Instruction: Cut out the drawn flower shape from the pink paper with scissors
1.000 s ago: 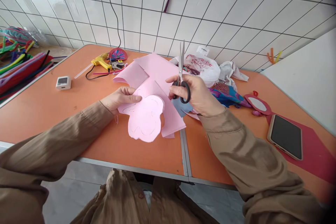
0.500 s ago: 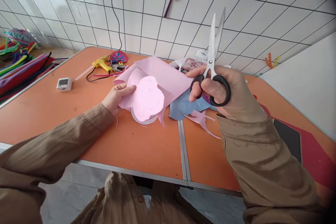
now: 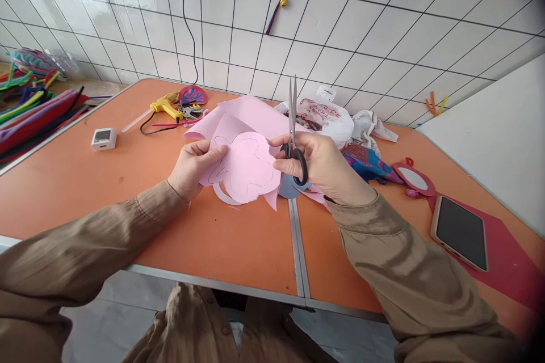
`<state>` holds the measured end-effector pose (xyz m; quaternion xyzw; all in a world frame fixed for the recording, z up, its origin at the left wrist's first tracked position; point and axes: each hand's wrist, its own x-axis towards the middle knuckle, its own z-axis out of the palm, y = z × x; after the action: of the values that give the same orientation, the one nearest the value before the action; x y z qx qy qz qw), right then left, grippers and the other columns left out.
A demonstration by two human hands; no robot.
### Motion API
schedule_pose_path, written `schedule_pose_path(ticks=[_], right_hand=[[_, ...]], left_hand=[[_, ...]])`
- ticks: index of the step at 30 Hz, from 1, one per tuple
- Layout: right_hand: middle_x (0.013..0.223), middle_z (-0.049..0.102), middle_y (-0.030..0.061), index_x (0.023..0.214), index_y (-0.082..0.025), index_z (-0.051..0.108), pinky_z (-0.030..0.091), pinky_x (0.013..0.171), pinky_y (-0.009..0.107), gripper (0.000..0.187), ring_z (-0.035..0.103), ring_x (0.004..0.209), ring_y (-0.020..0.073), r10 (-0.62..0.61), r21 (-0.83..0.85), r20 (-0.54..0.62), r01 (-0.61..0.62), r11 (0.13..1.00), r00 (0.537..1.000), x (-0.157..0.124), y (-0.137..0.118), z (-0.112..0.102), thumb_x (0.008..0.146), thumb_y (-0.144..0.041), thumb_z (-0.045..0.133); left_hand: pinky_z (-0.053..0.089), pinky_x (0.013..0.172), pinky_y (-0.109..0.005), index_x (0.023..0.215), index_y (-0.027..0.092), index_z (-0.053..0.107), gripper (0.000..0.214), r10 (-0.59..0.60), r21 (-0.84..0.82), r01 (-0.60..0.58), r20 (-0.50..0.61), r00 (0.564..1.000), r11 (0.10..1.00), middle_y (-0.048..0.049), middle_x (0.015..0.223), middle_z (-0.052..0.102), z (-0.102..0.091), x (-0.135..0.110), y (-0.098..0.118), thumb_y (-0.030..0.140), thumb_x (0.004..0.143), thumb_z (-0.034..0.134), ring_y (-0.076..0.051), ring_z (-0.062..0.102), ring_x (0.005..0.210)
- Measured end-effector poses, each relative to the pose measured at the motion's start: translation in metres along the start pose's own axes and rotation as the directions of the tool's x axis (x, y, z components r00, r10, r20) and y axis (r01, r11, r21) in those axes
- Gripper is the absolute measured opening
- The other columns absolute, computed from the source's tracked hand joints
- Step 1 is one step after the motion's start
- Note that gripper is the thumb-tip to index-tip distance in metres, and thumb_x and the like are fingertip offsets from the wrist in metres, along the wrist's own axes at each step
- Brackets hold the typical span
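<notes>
A pink cut-out with wavy edges and drawn dark lines is held above the table. My left hand pinches its left side, thumb on top. At its right edge, the thumb and fingers of my right hand close on the rim. Black-handled scissors stay hooked in that right hand, blades pointing up and nearly together. Behind the cut-out lies a larger pink sheet, partly curled. Under my right hand, a blue piece and pink scraps show in part.
On the orange table are a yellow glue gun, a small white device, a plastic bag, a phone on a red sheet, and a small oval mirror. Pipe cleaners lie at the far left.
My right hand has come down and left with the scissors, and now touches the cut-out's right edge. The blades have drawn together. The cut-out has shifted slightly right.
</notes>
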<state>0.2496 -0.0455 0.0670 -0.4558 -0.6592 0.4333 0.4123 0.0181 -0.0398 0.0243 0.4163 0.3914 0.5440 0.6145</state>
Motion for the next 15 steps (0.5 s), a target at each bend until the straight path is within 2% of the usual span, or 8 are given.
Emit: schedule_pose_path(ticks=[8,15], right_hand=[[0.066,0.057,-0.0020,0.091,-0.020,0.068,0.045,0.053,0.026,0.040,0.050,0.059,0.0124,0.027,0.034,0.048,-0.028,0.999,0.998,0.002,0.013,0.007,0.057,-0.031,0.086],[0.064,0.053,-0.0041,0.090,-0.017,0.066,0.040,0.052,0.024,0.039,0.046,0.058,0.0100,0.064,0.035,0.042,-0.066,0.997,0.997,0.002,0.010,0.007,0.055,-0.023,0.083]], left_hand=[[0.043,0.046,-0.023,0.063,0.014,0.073,0.028,0.024,0.049,-0.025,0.017,1.000,0.998,-0.0005,0.057,0.060,0.002,-0.004,0.001,0.038,0.062,0.087,-0.013,0.054,0.051],[0.043,0.045,-0.024,0.069,0.015,0.077,0.031,-0.007,0.058,0.003,0.066,0.998,0.998,-0.0017,0.060,0.065,-0.002,-0.003,0.000,0.043,0.062,0.088,-0.014,0.057,0.051]])
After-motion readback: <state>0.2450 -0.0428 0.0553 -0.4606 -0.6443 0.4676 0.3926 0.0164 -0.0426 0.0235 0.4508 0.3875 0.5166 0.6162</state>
